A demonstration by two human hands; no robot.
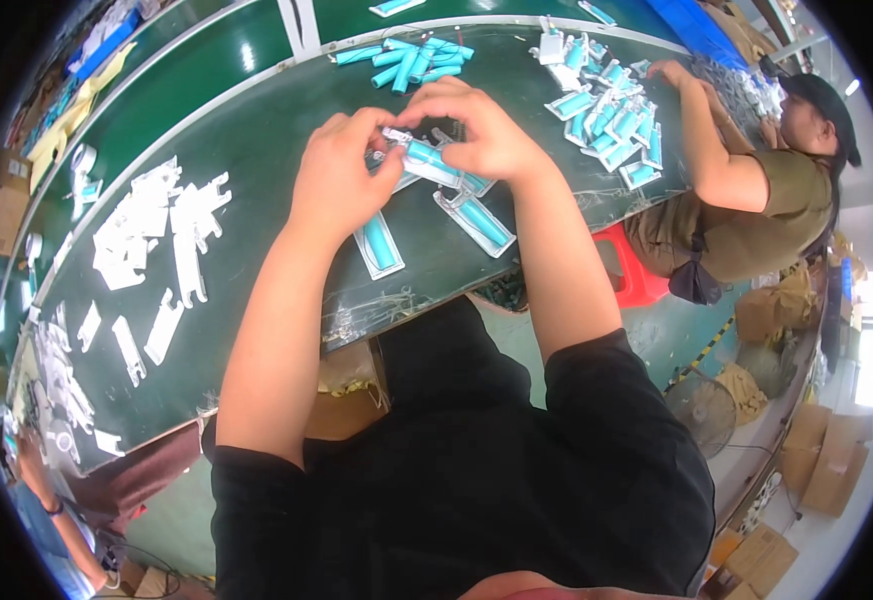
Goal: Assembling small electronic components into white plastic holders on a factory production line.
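Observation:
Both my hands are closed on the ends of one white frame with a turquoise cylinder (425, 156) in it, held just above the green table. My left hand (342, 165) pinches its left end between thumb and fingers. From above, my right hand (479, 130) grips it with bent fingers, the thumb along its near side. Below my hands, a white-framed turquoise piece (381, 246) lies on the table, and another white-framed turquoise piece (479, 222) lies to its right. More such pieces are partly hidden under my right hand.
Loose turquoise cylinders (407, 62) lie beyond my hands. Flat white parts (137, 225) are heaped at left. A pile of white-framed turquoise pieces (612, 118) lies at right, where a co-worker (747, 190) reaches over the table. Another person's arm (57, 505) shows at lower left.

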